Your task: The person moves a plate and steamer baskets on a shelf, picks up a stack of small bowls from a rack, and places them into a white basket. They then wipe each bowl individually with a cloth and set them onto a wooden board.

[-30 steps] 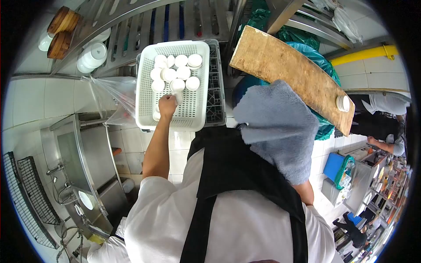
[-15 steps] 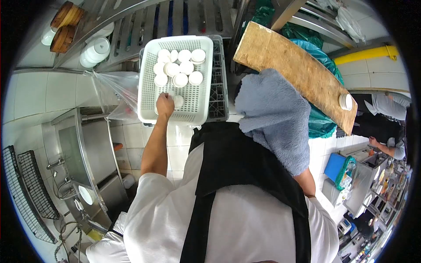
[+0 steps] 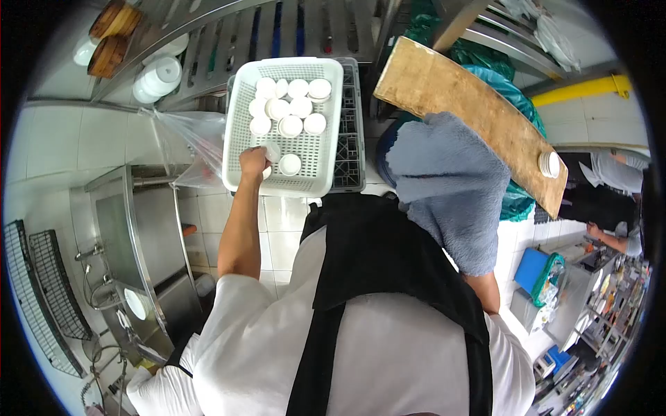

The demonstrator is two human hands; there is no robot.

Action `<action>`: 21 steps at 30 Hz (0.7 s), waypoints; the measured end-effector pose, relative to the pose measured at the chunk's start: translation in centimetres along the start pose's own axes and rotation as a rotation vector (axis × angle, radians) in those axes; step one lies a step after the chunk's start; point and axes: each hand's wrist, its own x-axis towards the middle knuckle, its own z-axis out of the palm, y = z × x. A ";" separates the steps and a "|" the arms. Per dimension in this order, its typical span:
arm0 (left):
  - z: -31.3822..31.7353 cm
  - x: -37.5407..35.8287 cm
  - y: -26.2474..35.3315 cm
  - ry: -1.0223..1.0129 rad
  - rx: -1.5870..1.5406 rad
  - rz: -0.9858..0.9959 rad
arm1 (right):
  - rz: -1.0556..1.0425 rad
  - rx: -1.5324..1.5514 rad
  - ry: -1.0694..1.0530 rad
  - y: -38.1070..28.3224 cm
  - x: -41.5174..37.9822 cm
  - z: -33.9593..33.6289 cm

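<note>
A cup [image 3: 272, 151] is gripped in the left hand [image 3: 254, 163] inside the basket [image 3: 316, 156]'s left edge. The right hand is hidden by plush cloth [image 3: 451, 184].

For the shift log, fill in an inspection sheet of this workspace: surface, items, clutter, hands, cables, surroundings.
Surface: white basket over a dark crate.
Job's things: small white dishes loosely grouped inside, mostly toward the far end; one lies apart.
Clutter: wooden board bearing a dish stack, with green bags beneath.
Hands: left hand grips a small dish; right hand hidden by a grey cloth.
Cables: nothing seen near the basket.
Surroundings: metal sink at left, another person at far right.
</note>
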 end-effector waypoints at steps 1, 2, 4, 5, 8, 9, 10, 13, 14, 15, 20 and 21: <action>0.3 -1.7 1.1 -0.064 0.005 0.011 | 0.018 -0.003 -0.001 0.0 -0.8 0.3; 0.9 -3.5 2.4 -0.067 0.011 0.005 | 0.114 0.024 0.056 0.2 -1.8 1.3; 2.8 -6.8 6.1 -0.110 -0.268 -0.033 | 0.223 0.016 0.153 0.6 -2.2 2.9; 3.6 -7.9 7.4 -0.124 -0.271 -0.023 | 0.201 -0.054 0.155 0.8 -2.0 3.3; 7.0 -12.7 11.0 -0.302 -0.410 0.013 | 0.103 -0.311 0.141 1.0 -0.5 4.6; 8.5 -15.4 12.9 -0.367 -0.458 0.056 | 0.067 -0.387 0.132 0.9 0.2 4.9; 9.8 -17.9 14.3 -0.435 -0.509 0.097 | 0.040 -0.449 0.125 0.6 0.7 5.0; 13.3 -22.7 15.6 -0.652 -0.494 0.253 | -0.036 -0.567 0.141 0.9 1.8 5.9; 14.5 -24.0 15.9 -0.650 -0.484 0.348 | -0.055 -0.556 0.168 1.5 1.8 6.2; 15.0 -24.7 16.4 -0.673 -0.489 0.353 | -0.077 -0.511 0.213 2.0 1.8 6.3; 16.8 -26.6 17.8 -0.670 -0.225 0.662 | 0.122 -0.727 0.162 -0.7 2.4 0.5; 17.3 -26.9 17.6 -0.615 -0.178 0.711 | 0.234 -0.772 0.110 -0.5 2.3 0.0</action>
